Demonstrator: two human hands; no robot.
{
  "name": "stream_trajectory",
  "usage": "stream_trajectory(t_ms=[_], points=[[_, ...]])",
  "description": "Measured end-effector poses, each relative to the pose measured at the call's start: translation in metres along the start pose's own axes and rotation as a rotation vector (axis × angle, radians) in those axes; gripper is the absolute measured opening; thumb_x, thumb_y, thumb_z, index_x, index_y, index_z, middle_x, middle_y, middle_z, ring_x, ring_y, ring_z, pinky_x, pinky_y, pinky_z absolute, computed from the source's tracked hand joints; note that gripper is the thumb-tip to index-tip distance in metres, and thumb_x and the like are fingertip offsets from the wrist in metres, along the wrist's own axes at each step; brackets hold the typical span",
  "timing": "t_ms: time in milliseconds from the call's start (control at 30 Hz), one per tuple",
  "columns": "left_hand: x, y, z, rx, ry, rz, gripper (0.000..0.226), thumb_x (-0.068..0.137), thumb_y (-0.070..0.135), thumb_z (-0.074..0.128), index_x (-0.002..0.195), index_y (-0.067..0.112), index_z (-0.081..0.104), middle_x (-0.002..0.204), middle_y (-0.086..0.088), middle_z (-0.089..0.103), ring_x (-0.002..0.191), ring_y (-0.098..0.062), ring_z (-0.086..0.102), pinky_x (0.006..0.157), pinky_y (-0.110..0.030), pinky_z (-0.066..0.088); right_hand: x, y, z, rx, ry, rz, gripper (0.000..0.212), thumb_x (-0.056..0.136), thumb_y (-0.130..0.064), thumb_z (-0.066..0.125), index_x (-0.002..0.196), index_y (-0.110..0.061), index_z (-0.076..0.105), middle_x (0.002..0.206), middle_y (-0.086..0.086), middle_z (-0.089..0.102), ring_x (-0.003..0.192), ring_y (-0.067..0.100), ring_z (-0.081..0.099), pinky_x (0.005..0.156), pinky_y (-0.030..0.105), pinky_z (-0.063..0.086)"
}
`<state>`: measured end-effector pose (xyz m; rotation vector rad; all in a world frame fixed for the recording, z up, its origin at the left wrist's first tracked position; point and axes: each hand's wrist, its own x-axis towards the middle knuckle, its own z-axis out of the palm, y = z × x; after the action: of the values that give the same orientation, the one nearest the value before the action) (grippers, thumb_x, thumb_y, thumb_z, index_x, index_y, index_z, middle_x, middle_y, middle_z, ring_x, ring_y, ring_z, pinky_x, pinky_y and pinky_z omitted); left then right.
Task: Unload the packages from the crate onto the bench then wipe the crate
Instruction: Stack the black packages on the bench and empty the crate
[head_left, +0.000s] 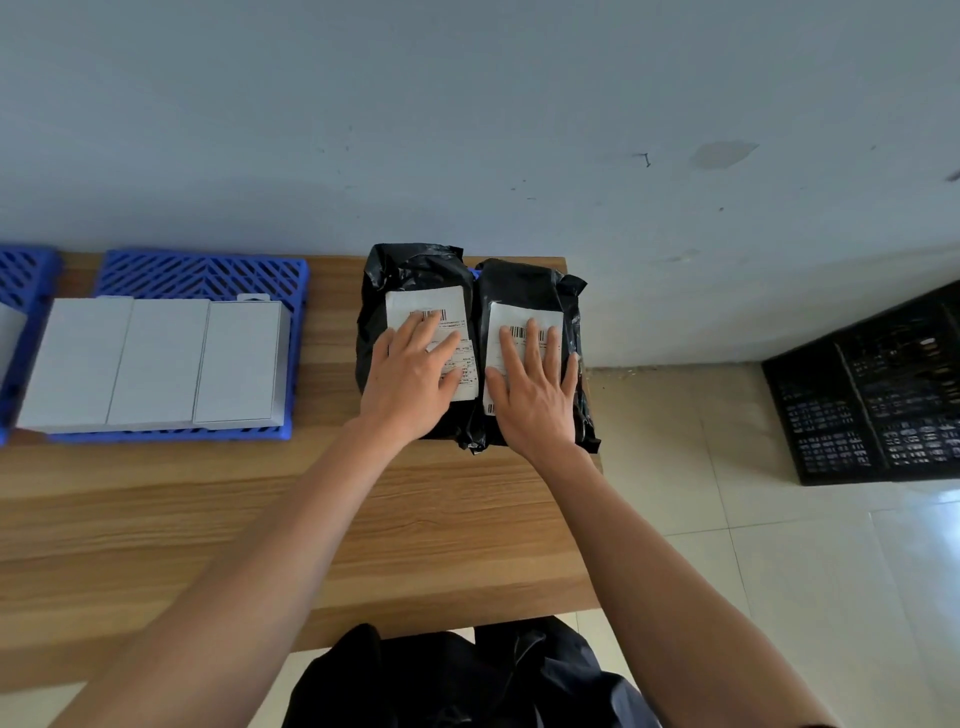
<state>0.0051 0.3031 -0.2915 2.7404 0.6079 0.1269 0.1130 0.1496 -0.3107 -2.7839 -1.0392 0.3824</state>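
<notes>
Here both hands lie flat, fingers straight and spread, nothing curled or pinched: the left hand (413, 376) presses on the white label of the left black package (410, 280), the right hand (535, 387) on the label of the right black package (524, 283). The 2 packages sit side by side, touching, at the right end of the worktop (260, 519), centre of the frame. A sliver of blue shows between their upper edges; whether a crate lies under them cannot be told. To lift well, each grip should likely slide to a package's outer edge and curl beneath, since the slick film may slip under flat palms. At the left, a blue crate (202, 275) holds white boxes (156, 364). A black crate (883, 395) stands on the floor at right.
</notes>
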Motion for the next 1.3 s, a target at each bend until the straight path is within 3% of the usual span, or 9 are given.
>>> stream_trajectory(t_ms=[400,633,767,833,900,967,1033,1133,1300], points=[[-0.003,-0.002,0.003,-0.016,-0.026,0.014,0.053,0.104,0.042,0.049,0.153,0.023,0.044,0.167,-0.008,0.025,0.156,-0.026,0.014,0.125,-0.053,0.017,0.002,0.000,-0.001,-0.038,-0.054,0.000,0.064,0.103,-0.060,0.002,0.160,-0.035,-0.014,0.166,0.000,-0.026,0.149,0.024,-0.034,0.123,0.055,-0.011],[0.009,0.000,-0.017,0.024,-0.050,0.024,0.050,0.095,0.042,0.061,0.140,0.021,0.058,0.154,-0.009,0.044,0.144,-0.030,0.034,0.114,-0.054,0.031,0.003,-0.008,-0.022,0.236,0.022,0.097,0.060,0.102,-0.046,0.045,0.158,-0.033,0.027,0.171,0.000,0.007,0.157,0.021,-0.007,0.123,0.058,-0.002],[0.015,0.012,-0.027,-0.028,-0.058,0.029,0.043,0.099,0.035,0.058,0.137,0.017,0.060,0.138,-0.005,0.057,0.133,-0.027,0.045,0.110,-0.048,0.037,-0.007,-0.002,-0.039,0.421,0.101,0.153,0.052,0.100,-0.033,0.055,0.150,-0.027,0.045,0.164,0.001,0.032,0.155,0.022,0.016,0.123,0.058,0.016],[0.019,0.025,-0.031,-0.060,-0.082,0.041,0.041,0.101,0.035,0.055,0.137,0.016,0.060,0.134,-0.005,0.061,0.129,-0.027,0.049,0.106,-0.046,0.042,-0.014,0.008,-0.049,0.519,0.125,0.164,0.050,0.099,-0.028,0.056,0.148,-0.023,0.048,0.155,0.001,0.047,0.145,0.021,0.038,0.117,0.053,0.034],[0.021,0.042,-0.034,-0.068,-0.100,0.053,0.041,0.102,0.036,0.053,0.137,0.016,0.060,0.133,-0.005,0.063,0.125,-0.028,0.052,0.102,-0.047,0.045,-0.022,0.021,-0.060,0.583,0.148,0.190,0.049,0.098,-0.027,0.056,0.146,-0.023,0.049,0.139,-0.001,0.061,0.117,0.013,0.060,0.098,0.039,0.052],[0.022,0.063,-0.036,-0.068,-0.105,0.076,0.041,0.102,0.036,0.053,0.138,0.017,0.060,0.133,-0.005,0.064,0.123,-0.028,0.054,0.099,-0.047,0.047,-0.032,0.038,-0.072,0.603,0.192,0.221,0.045,0.097,-0.028,0.057,0.142,-0.027,0.053,0.122,-0.005,0.067,0.089,-0.002,0.059,0.075,0.020,0.050],[0.024,0.088,-0.037,-0.065,-0.108,0.110,0.040,0.102,0.037,0.052,0.137,0.018,0.061,0.133,-0.004,0.065,0.124,-0.029,0.055,0.097,-0.048,0.049,-0.044,0.060,-0.085,0.615,0.220,0.260,0.046,0.097,-0.031,0.057,0.143,-0.026,0.054,0.129,-0.005,0.065,0.101,0.000,0.058,0.083,0.017,0.043],[0.028,0.135,-0.032,-0.093,-0.121,0.159,0.034,0.102,0.035,0.052,0.129,0.018,0.066,0.124,-0.004,0.069,0.116,-0.028,0.061,0.092,-0.043,0.051,-0.068,0.101,-0.103,0.609,0.255,0.280,0.050,0.097,-0.028,0.058,0.146,-0.023,0.051,0.148,-0.003,0.054,0.135,0.014,0.049,0.106,0.030,0.040],[0.025,0.243,-0.004,-0.117,-0.179,0.227,0.035,0.101,0.036,0.053,0.128,0.020,0.066,0.124,-0.003,0.069,0.110,-0.025,0.064,0.086,-0.035,0.051,-0.125,0.189,-0.133,0.583,0.344,0.347,0.047,0.096,-0.024,0.060,0.142,-0.020,0.056,0.147,-0.003,0.055,0.132,0.019,0.052,0.108,0.033,0.040]])
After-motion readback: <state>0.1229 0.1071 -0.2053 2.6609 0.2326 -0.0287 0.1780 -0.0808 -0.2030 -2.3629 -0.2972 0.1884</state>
